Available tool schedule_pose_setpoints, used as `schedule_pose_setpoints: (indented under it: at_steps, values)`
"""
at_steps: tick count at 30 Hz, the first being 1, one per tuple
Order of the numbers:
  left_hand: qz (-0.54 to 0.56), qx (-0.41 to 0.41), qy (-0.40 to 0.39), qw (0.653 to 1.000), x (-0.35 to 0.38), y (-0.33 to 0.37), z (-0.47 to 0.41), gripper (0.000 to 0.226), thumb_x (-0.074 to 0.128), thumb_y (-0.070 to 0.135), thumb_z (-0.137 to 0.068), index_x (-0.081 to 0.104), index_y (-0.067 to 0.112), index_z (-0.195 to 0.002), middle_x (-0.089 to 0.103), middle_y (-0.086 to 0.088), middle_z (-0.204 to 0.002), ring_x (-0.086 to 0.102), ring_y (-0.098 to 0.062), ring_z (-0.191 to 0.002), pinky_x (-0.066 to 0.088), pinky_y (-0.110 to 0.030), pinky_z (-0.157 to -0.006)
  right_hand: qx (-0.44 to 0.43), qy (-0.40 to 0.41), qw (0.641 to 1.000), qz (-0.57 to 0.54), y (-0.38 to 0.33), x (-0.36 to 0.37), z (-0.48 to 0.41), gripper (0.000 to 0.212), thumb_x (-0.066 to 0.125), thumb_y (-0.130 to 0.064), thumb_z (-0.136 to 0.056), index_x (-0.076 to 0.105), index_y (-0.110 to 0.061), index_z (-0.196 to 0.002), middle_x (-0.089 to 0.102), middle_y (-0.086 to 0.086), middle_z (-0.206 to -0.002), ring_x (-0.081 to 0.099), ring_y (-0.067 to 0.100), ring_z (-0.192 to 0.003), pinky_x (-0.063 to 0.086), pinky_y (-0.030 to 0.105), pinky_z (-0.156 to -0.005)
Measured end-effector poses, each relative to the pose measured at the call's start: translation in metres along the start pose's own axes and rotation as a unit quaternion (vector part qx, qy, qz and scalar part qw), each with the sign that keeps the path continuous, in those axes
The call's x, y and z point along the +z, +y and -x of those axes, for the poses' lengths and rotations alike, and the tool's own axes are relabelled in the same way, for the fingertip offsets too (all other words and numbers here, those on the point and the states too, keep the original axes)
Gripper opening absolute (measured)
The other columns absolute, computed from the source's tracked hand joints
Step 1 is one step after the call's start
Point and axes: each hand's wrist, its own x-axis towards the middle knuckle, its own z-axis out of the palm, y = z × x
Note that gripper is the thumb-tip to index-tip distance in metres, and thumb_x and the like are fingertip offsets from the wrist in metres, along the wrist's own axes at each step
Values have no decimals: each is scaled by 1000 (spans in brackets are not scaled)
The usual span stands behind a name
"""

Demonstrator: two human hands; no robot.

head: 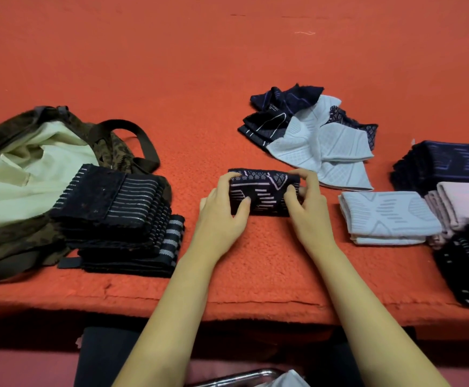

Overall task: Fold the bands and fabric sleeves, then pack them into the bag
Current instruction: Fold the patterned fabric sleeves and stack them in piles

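Both my bare forearms rise from six o'clock, the left slanting toward one o'clock, the right toward eleven. My left hand (222, 203) curls its fingers over the folded dark sleeve (264, 191), thumb on top. My right hand (306, 201) grips the opposite end likewise.

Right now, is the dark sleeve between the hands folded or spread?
Folded. The dark patterned sleeve is a compact block with a doubled far edge, held at its ends by the left hand and right hand.
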Motion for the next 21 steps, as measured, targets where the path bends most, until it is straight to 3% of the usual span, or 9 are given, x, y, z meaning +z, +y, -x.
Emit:
schedule_pose_setpoints:
  at_steps: [4,7,9,12,16,21]
  values:
    - [-1,-28,13,1000,2,-2,-2,37,49,23,-96,41,15,-131,64,-3,-114,58,-27,-107,40,-40,-96,-12,-8,999,31,3,3,-1,29,43,-27,-93,41,-28,-123,69,5,-91,65,27,-82,48,45,-78]
    - [-52,-57,15,997,4,-2,-12,33,47,26,-98,44,15,-129,66,-6,-109,59,-29,-103,34,-30,-79,-14,-4,997,75,3,4,-3,30,44,-20,-97,40,-21,-127,68,10,-93,62,37,-85,45,44,-78]
    - [-101,-70,11,992,6,1,-20,30,45,30,-98,45,15,-124,67,-9,-102,59,-33,-100,30,-32,-74,-8,11,995,94,1,4,-3,30,44,-18,-98,41,-16,-128,67,13,-93,61,40,-86,43,42,-75]
    - [-150,-71,13,986,8,4,-27,26,42,33,-99,45,15,-118,67,-13,-95,59,-37,-96,35,-38,-75,0,21,996,91,1,5,-3,27,44,-19,-98,41,-17,-125,68,16,-95,62,41,-87,45,46,-76]
    - [-138,-63,25,988,8,1,-23,21,43,33,-98,46,18,-113,67,-11,-91,59,-39,-92,34,-39,-70,2,24,996,83,3,7,-3,22,45,-22,-97,40,-21,-119,68,15,-92,62,39,-85,47,49,-76]
    - [-103,-81,30,991,9,0,-20,23,44,37,-98,47,20,-112,66,-7,-92,60,-37,-88,40,-40,-73,20,27,998,44,-2,4,-3,31,51,-21,-96,40,-17,-124,68,2,-90,64,27,-84,47,41,-78]
